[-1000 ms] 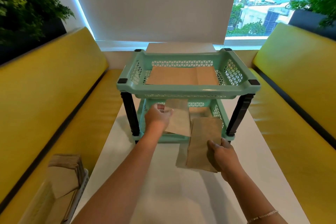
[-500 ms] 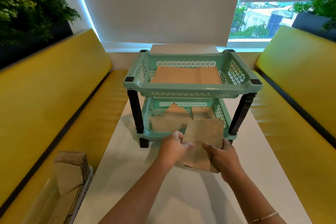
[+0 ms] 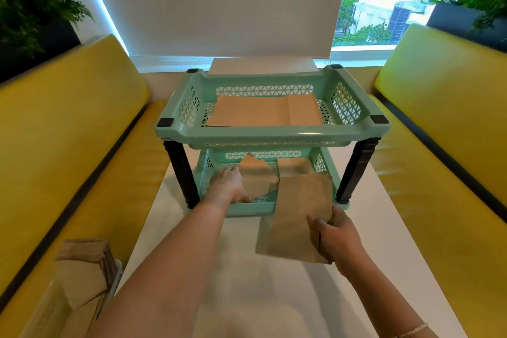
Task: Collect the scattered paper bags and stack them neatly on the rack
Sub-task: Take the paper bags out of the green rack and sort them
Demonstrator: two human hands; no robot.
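The right hand point(image 3: 336, 239) gripped a paper bag point(image 3: 297, 217), angling it toward the rack point(image 3: 271, 137); the left hand point(image 3: 231, 185) steadied bags point(image 3: 256, 178) inside, its grip unclear.

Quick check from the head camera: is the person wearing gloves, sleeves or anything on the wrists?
No gloves or sleeves show: the left hand and right hand are bare, as are both forearms. The only item worn is a thin, pale beaded bracelet on the right wrist.

Two bare forearms, no sleeves in view. Left hand point(image 3: 229, 185): no ring or watch visible. Right hand point(image 3: 336, 239): no ring visible; thin pale beaded bracelet point(image 3: 414, 330) round right wrist, near bottom edge. Nails short, unpainted where visible; fine detail blurred.
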